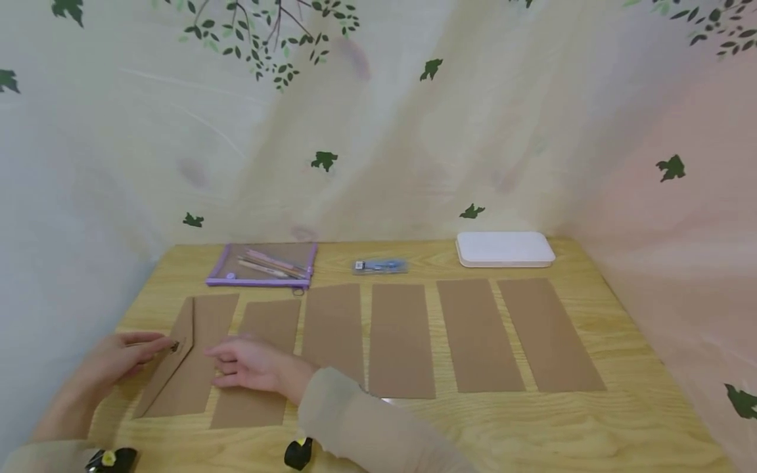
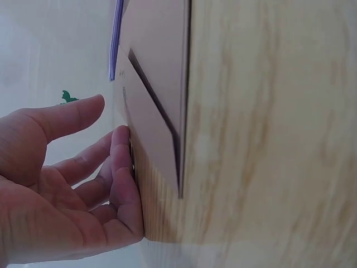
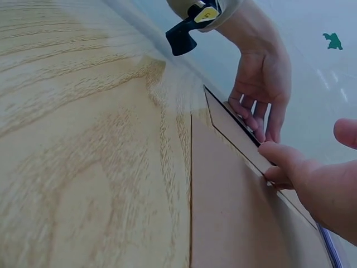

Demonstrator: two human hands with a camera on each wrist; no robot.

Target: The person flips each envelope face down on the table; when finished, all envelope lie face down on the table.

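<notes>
At the far left of the row lies a brown paper envelope (image 1: pixel 207 355), its pointed flap (image 2: pixel 150 123) folded over and slightly raised along the edge. Small dark print shows on the flap near my left fingertips. My left hand (image 1: pixel 121 358) is at the envelope's left edge, thumb extended and the other fingers loosely bent, with nothing gripped between them. My right hand (image 1: pixel 251 364) hovers over the neighbouring brown envelope (image 1: pixel 269 322), fingertips pointing left at the first envelope's right side. In the right wrist view, the right fingers (image 3: pixel 284 162) are loosely bent; contact with the paper is unclear.
Several more brown envelopes (image 1: pixel 402 341) lie in a row to the right. Along the back are a purple-edged zip pouch (image 1: pixel 258 282) with pencils, a small clear package (image 1: pixel 381 266) with blue contents and a white case (image 1: pixel 505 249). A leaf-patterned curtain (image 1: pixel 384 131) hangs behind.
</notes>
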